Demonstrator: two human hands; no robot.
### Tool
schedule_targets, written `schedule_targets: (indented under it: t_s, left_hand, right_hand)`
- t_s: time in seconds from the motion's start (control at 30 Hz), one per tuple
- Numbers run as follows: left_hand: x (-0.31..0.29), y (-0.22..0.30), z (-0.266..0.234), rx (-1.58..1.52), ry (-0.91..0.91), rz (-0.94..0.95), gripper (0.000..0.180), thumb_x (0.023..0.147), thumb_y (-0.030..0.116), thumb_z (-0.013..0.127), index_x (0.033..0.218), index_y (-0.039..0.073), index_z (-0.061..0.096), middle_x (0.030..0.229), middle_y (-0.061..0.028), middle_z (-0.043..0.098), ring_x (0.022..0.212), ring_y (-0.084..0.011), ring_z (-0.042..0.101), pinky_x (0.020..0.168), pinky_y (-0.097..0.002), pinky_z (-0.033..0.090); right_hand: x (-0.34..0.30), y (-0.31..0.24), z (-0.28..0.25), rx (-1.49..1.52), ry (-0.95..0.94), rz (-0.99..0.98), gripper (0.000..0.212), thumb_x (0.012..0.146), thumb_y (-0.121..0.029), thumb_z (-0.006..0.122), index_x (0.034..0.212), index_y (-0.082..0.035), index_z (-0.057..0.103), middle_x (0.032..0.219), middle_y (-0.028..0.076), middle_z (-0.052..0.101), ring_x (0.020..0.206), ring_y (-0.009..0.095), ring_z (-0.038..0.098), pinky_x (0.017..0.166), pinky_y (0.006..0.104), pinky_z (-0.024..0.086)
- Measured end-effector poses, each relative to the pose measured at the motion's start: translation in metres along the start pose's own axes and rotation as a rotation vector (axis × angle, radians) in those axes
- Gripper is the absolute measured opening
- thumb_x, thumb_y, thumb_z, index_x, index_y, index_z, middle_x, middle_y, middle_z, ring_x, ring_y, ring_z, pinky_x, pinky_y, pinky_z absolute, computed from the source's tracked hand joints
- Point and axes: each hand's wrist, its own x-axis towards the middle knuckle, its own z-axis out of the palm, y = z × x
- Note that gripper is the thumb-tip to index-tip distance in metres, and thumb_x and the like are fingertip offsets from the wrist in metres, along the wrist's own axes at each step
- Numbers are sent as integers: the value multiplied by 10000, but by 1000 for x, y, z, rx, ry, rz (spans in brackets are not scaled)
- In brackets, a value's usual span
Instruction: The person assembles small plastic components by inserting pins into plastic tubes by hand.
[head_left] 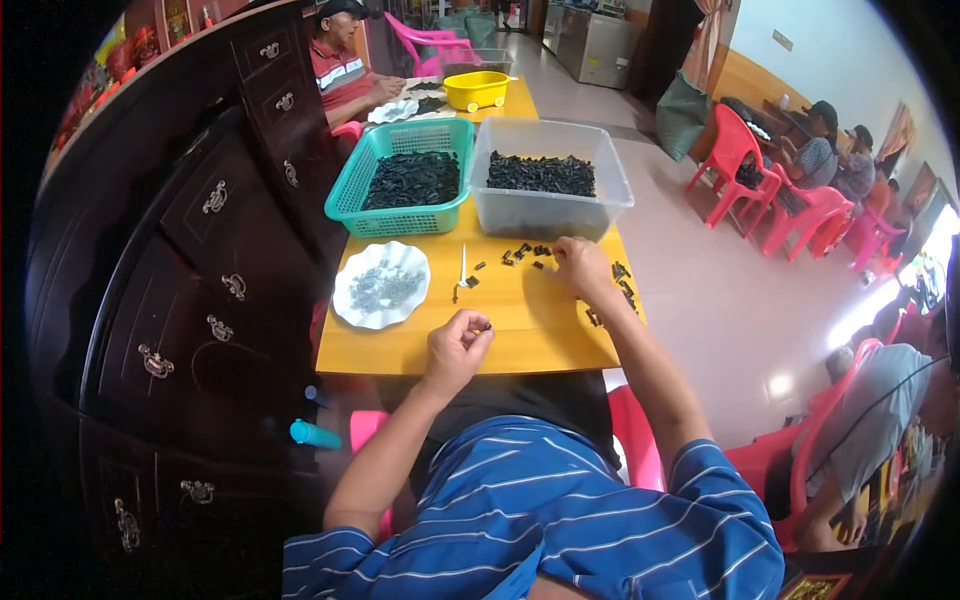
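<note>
My left hand (pixel 458 348) is closed near the table's front edge, with a small black piece (pixel 487 327) pinched between thumb and fingertips. Farther right, my right hand (pixel 583 268) reaches down to the tabletop, its fingers bent together; what they hold, if anything, is hidden. Beside those fingers lie several loose small black pieces (pixel 522 251), and more black pieces (pixel 624 285) trail along the table's right edge. A scalloped white plate (pixel 345 292) with many tiny clear parts stands left of my hands. Between plate and hands rests a thin white stick (pixel 463 263).
Behind my hands stand a green basket (pixel 345 205) and a clear plastic bin (pixel 545 213), both heaped with black pieces. A yellow tub (pixel 477 92) is farther back, near a seated person (pixel 350 70). Dark drawers (pixel 190 260) flank the yellow table (pixel 400 352); pink chairs (pixel 735 165) stand right.
</note>
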Motion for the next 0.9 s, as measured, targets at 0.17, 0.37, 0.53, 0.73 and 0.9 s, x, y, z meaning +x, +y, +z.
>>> schedule_targets:
  t_s: [0.17,0.37,0.53,0.73,0.9]
  left_hand:
    - [-2,-1,4,-33,-38,-16,126,886,9,722,1002,-13,679,805,-22,699,676,-45,627,609,-212,517]
    - [-4,-5,4,-35,-41,-29,125,886,0,718,1008,-16,693,800,-4,694,668,-30,603,606,-200,503]
    - [-2,-2,5,-30,-48,-28,145,861,4,725,1003,-9,699,810,-66,723,638,-82,649,588,-235,514]
    - [-4,-1,5,-25,-63,-25,134,869,14,721,999,-9,699,806,-63,721,630,-81,644,579,-234,504]
    - [-4,-2,8,-24,-79,-34,136,866,23,722,998,-5,700,810,-66,721,640,-93,646,592,-243,506]
  right_hand:
    - [0,14,5,51,-30,71,129,844,-191,648,883,-96,727,914,149,711,866,361,686,765,455,550]
    - [5,6,6,32,-68,45,127,839,-190,650,882,-96,724,919,156,717,859,367,688,765,458,546]
    - [6,28,-2,32,-34,50,138,840,-194,655,888,-87,727,899,169,722,853,373,692,763,464,547]
    - [-9,40,-13,43,-52,100,153,857,-216,630,885,-117,744,836,157,727,788,369,704,718,485,562]
    - [1,40,-4,28,-79,94,164,856,-205,652,947,-102,742,885,170,725,841,370,701,752,474,556]
